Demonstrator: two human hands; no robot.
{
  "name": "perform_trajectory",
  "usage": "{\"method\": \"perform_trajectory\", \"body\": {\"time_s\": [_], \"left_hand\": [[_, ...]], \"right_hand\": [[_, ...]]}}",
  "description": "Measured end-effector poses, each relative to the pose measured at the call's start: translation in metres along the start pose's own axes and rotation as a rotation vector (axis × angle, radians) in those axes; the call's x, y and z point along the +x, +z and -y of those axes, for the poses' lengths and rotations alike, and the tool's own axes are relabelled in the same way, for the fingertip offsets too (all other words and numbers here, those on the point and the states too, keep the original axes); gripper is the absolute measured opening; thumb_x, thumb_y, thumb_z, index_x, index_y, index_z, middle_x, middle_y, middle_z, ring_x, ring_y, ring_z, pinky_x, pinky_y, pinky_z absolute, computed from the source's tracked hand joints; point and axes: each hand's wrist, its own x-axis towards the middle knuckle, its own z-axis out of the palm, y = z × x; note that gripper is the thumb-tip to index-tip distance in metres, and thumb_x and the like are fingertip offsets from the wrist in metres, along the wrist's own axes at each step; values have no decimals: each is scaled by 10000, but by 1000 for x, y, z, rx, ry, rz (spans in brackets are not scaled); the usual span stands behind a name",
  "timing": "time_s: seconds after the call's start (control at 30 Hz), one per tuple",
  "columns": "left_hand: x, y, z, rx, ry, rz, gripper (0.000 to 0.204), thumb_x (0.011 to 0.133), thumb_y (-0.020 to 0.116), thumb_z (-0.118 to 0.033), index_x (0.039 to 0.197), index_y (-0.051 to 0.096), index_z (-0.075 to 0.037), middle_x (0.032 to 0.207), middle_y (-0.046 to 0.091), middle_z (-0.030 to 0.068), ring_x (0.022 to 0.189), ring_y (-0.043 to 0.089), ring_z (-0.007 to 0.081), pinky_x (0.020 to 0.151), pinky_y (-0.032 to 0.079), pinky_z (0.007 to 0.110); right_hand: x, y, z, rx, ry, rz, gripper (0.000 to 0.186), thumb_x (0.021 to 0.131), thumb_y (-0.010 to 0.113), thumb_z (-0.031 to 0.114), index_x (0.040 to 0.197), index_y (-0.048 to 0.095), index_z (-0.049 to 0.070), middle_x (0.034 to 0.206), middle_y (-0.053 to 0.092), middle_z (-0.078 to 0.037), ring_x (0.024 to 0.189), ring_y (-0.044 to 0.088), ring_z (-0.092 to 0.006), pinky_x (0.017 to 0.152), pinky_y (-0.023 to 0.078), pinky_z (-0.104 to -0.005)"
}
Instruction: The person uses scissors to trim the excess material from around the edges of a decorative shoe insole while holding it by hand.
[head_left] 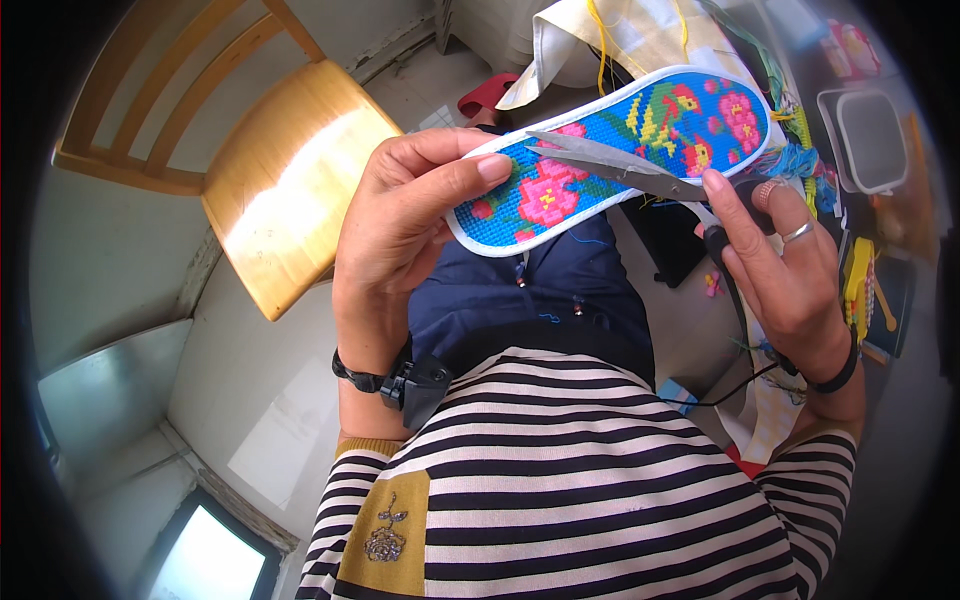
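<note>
An embroidered insole (600,150) is held up above my lap, blue with pink flowers, green and yellow birds and a white bound edge. My left hand (405,205) pinches its near-left end between thumb and fingers. In my right hand (785,255) is a pair of scissors (640,178), fingers through the dark handles and a ringed thimble on one finger. The blades are slightly parted and lie across the insole's face, pointing left toward my left thumb. Whether they touch the stitching I cannot tell.
A wooden chair (300,180) stands at the left. Checked cloth (575,50) with yellow threads hangs at the back. On the right are bundles of coloured thread (795,165), a clear plastic box (868,140) and yellow items (858,280). A lit screen (210,555) shows at lower left.
</note>
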Motion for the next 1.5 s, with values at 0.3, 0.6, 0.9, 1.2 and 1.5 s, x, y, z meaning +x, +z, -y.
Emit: {"method": "perform_trajectory", "body": {"time_s": [0.3,0.6,0.9,1.2,1.5], "left_hand": [[2,-4,-2,50,-9,68,203,816,661,-36,992,664,65,862,692,135,716,678,140,682,562,238],[5,-2,1,-33,-97,-38,217,813,677,-50,998,663,63,799,690,105,613,644,95,516,491,166],[2,6,4,-28,-87,-39,208,833,648,-57,1006,657,59,817,691,105,630,651,103,557,509,177],[2,3,4,-20,10,-29,203,825,673,-52,1003,661,46,845,694,104,684,660,106,587,511,174],[2,1,6,-49,26,-8,188,832,663,-42,999,657,44,871,693,116,706,669,127,619,535,192]], "right_hand": [[1,-3,-2,-71,-51,28,506,635,638,-59,1141,613,-70,856,501,-148,687,548,-257,556,468,-331],[-8,21,6,160,90,-50,555,616,669,-83,1166,606,-44,864,511,-137,708,559,-256,585,480,-324],[-8,17,-10,911,532,-335,583,693,738,-74,1243,551,-37,952,531,-59,768,524,-102,660,463,-206],[-10,14,6,168,191,-59,585,609,678,-111,1182,612,-12,896,496,-128,713,551,-236,600,497,-321],[-8,14,10,63,118,-6,585,600,676,-85,1178,606,-32,909,502,-152,722,560,-275,605,490,-330]]}}
